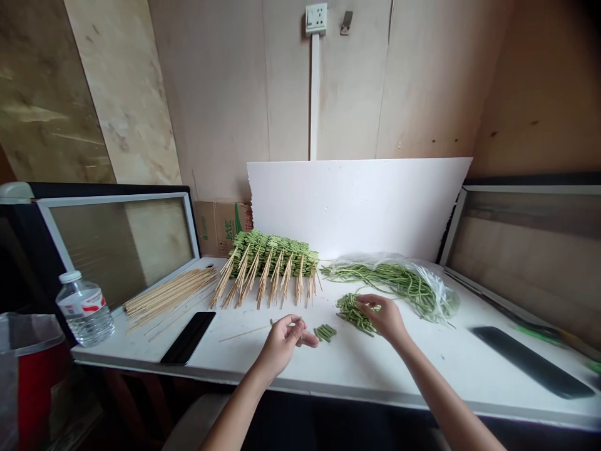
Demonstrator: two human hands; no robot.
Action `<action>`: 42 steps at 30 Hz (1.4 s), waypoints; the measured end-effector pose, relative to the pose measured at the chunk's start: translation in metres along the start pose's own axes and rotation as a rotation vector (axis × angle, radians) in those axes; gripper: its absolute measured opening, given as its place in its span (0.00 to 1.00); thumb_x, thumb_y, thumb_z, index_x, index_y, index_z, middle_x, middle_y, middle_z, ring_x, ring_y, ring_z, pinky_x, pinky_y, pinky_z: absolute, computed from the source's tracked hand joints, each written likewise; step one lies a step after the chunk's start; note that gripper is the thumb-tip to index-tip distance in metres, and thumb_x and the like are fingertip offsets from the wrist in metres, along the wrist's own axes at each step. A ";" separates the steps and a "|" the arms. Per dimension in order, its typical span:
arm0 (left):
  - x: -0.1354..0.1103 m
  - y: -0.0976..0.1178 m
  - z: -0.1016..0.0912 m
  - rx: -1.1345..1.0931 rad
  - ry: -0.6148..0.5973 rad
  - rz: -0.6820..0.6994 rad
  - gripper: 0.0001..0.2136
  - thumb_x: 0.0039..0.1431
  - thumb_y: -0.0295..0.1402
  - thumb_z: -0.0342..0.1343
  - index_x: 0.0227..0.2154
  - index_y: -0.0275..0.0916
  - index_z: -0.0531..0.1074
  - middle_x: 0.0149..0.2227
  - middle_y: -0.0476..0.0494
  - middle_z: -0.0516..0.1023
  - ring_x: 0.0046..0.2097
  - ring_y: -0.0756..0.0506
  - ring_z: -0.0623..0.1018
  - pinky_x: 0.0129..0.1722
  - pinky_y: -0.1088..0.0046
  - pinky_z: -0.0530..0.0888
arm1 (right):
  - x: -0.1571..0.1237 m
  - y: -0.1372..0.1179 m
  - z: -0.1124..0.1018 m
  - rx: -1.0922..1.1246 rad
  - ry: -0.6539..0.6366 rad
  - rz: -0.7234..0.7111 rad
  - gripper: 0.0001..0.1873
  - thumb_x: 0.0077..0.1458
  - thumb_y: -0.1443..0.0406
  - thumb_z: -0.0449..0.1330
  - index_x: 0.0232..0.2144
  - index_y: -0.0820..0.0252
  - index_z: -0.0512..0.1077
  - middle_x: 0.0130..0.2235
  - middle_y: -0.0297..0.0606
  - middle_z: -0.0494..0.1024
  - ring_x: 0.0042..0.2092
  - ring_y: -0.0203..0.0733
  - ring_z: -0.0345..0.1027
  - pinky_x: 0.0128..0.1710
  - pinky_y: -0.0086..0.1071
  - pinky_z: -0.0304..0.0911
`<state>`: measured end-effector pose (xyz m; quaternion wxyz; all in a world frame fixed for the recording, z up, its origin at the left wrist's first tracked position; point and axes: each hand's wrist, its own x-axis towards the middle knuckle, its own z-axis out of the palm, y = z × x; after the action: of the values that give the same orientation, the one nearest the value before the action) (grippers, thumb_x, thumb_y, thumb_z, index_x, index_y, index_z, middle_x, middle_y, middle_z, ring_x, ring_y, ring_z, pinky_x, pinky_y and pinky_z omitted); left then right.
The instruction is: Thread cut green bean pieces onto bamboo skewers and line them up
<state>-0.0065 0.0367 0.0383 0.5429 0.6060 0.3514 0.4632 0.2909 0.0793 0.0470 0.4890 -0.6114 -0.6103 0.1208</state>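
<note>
No legible text — carton [223, 227] print blurred

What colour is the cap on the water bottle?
White, on the water bottle at the table's left edge; seen in the head view.

White table [375, 369]; on it bare skewers [169, 293], stacked bean skewers [270, 260], bagged long beans [404, 282], cut bean pieces [354, 311], phone [188, 338], water bottle [84, 308], dark knife [530, 361].

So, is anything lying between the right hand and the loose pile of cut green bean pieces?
Nothing visible: the right hand already rests on the loose pile of cut green bean pieces, on the white tabletop.
</note>
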 end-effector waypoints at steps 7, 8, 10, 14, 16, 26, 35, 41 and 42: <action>0.003 -0.006 -0.009 0.201 0.077 0.078 0.25 0.62 0.56 0.58 0.38 0.34 0.79 0.32 0.42 0.80 0.33 0.46 0.76 0.35 0.71 0.71 | 0.020 0.045 -0.002 -0.375 0.015 -0.136 0.14 0.56 0.61 0.59 0.37 0.57 0.84 0.35 0.43 0.86 0.45 0.59 0.74 0.41 0.43 0.66; 0.004 -0.007 -0.009 0.185 0.076 0.077 0.25 0.61 0.55 0.59 0.39 0.33 0.79 0.30 0.43 0.79 0.32 0.47 0.75 0.35 0.71 0.71 | 0.020 0.048 0.000 -0.426 0.013 -0.156 0.14 0.57 0.62 0.58 0.37 0.57 0.84 0.35 0.43 0.86 0.45 0.60 0.73 0.41 0.43 0.66; 0.005 -0.010 -0.010 0.134 0.073 0.081 0.23 0.60 0.53 0.62 0.38 0.33 0.79 0.31 0.43 0.80 0.32 0.47 0.76 0.36 0.70 0.73 | 0.020 0.052 0.003 -0.507 0.010 -0.183 0.14 0.58 0.63 0.58 0.36 0.57 0.84 0.35 0.44 0.85 0.45 0.60 0.72 0.40 0.43 0.64; 0.007 -0.014 -0.013 0.076 0.110 0.072 0.22 0.55 0.49 0.67 0.38 0.32 0.79 0.35 0.39 0.82 0.33 0.45 0.81 0.38 0.67 0.77 | 0.015 0.050 0.006 -0.601 0.046 -0.234 0.14 0.60 0.66 0.57 0.37 0.59 0.84 0.38 0.47 0.85 0.44 0.58 0.68 0.39 0.43 0.61; 0.008 -0.015 -0.014 0.075 0.127 0.057 0.21 0.53 0.48 0.68 0.37 0.33 0.78 0.34 0.38 0.83 0.33 0.43 0.82 0.39 0.66 0.78 | 0.008 0.040 0.007 -0.636 0.080 -0.291 0.15 0.63 0.65 0.55 0.38 0.58 0.83 0.39 0.47 0.84 0.44 0.58 0.67 0.40 0.43 0.59; 0.006 -0.051 0.013 0.038 0.126 0.006 0.20 0.51 0.45 0.70 0.37 0.31 0.81 0.32 0.36 0.84 0.31 0.44 0.82 0.35 0.69 0.77 | -0.049 -0.037 0.030 -0.002 -0.489 -0.378 0.16 0.65 0.53 0.59 0.36 0.51 0.84 0.37 0.40 0.84 0.40 0.49 0.74 0.38 0.37 0.63; 0.007 -0.053 0.008 -0.016 0.009 -0.071 0.25 0.52 0.47 0.69 0.43 0.29 0.80 0.36 0.33 0.85 0.36 0.41 0.84 0.37 0.67 0.78 | -0.072 -0.045 0.050 0.179 -0.493 -0.160 0.10 0.55 0.55 0.67 0.34 0.51 0.85 0.36 0.40 0.86 0.36 0.48 0.75 0.33 0.35 0.63; 0.010 -0.031 -0.071 0.564 0.164 0.059 0.17 0.60 0.39 0.62 0.49 0.34 0.78 0.38 0.39 0.82 0.37 0.43 0.81 0.42 0.66 0.76 | -0.069 -0.038 0.050 0.219 -0.404 -0.077 0.14 0.56 0.52 0.66 0.33 0.53 0.85 0.37 0.41 0.85 0.36 0.48 0.75 0.32 0.35 0.62; 0.010 -0.031 -0.086 0.661 0.197 0.047 0.16 0.60 0.37 0.62 0.49 0.34 0.78 0.38 0.39 0.81 0.38 0.43 0.80 0.43 0.66 0.76 | -0.068 -0.038 0.048 0.233 -0.400 -0.070 0.14 0.56 0.51 0.65 0.32 0.53 0.84 0.37 0.41 0.85 0.37 0.48 0.76 0.32 0.35 0.62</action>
<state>-0.0816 0.0794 0.0081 0.2697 0.7095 0.5191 0.3928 0.2161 0.0335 0.0206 0.4293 -0.4932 -0.6979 0.2922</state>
